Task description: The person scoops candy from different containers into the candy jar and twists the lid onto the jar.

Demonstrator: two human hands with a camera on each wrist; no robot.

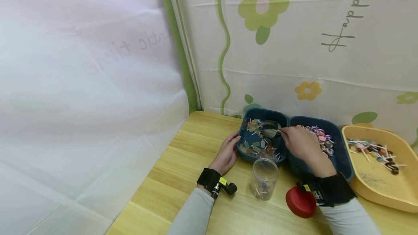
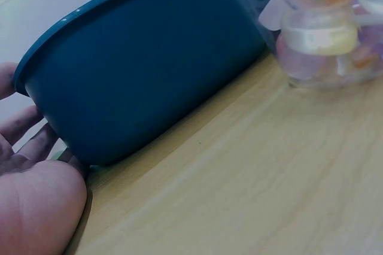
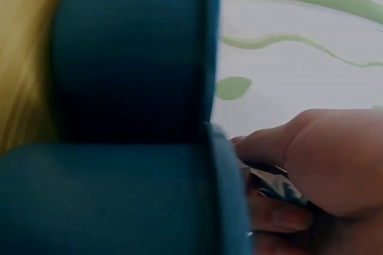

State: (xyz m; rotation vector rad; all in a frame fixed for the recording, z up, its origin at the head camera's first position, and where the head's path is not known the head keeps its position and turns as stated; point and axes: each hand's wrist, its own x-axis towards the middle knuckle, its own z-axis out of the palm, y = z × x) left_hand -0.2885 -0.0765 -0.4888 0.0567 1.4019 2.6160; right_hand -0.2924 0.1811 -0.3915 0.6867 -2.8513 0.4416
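Between the hands, a blue tray (image 1: pixel 243 148) of small candies (image 1: pixel 258 144): left hand (image 1: pixel 226 154) flat against its wall, right hand (image 1: pixel 302 143) gripping a metal scoop (image 1: pixel 271 129) inside it. Risk: tilting spills pieces before the clear jar (image 1: pixel 265 178) near the right wrist on the bench (image 1: pixel 183 169).

Light wooden table (image 1: pixel 183 177) carrying two blue trays (image 1: pixel 339 155) side by side, yellow tray (image 1: pixel 375 188), clear jar (image 1: pixel 265 178) and red lid (image 1: pixel 298 202).
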